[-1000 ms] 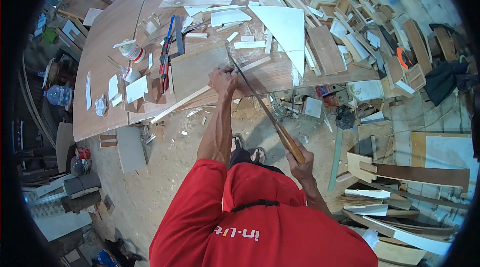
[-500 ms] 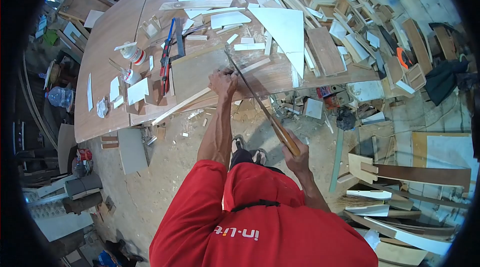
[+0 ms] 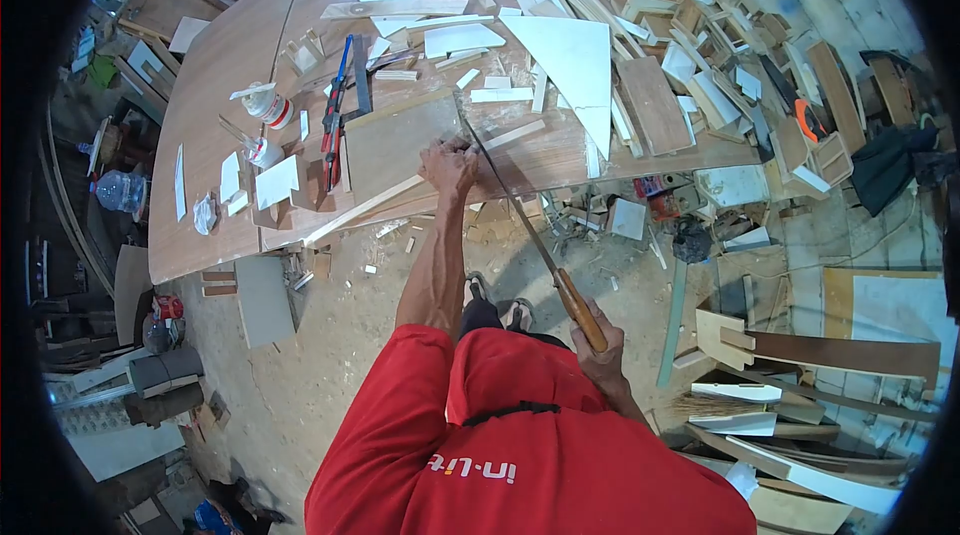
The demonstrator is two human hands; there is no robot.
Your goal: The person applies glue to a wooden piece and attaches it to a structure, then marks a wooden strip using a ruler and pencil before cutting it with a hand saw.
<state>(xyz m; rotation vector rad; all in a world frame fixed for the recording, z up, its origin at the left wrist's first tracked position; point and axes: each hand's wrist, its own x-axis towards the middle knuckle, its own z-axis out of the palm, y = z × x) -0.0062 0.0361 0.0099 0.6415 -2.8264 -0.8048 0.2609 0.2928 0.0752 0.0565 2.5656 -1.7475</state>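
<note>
My right hand [image 3: 601,347] is wrapped round the wooden handle of a handsaw [image 3: 577,303], low in front of my body. The saw's narrow blade runs up and left from the handle to the table and crosses a pale wooden strip [image 3: 362,210] just right of my left hand [image 3: 449,168]. With its fingers closed, my left hand grips the strip down at the table's near edge. The strip lies at a slant, its left end sticking out past that edge. Behind it rests a flat grey-brown board [image 3: 405,143]. Whether the teeth are cutting in is too small to tell.
Left of the board lie a red-and-black tool [image 3: 334,130] and glue bottles [image 3: 268,107]. White offcuts and a curved white panel [image 3: 570,65] cover the table [image 3: 210,65] further back. Wooden pieces are piled at the right, and scraps litter the floor [image 3: 345,310].
My right hand has drawn the saw back toward my body, down and slightly right. My left hand stays on the strip, almost in the same spot.
</note>
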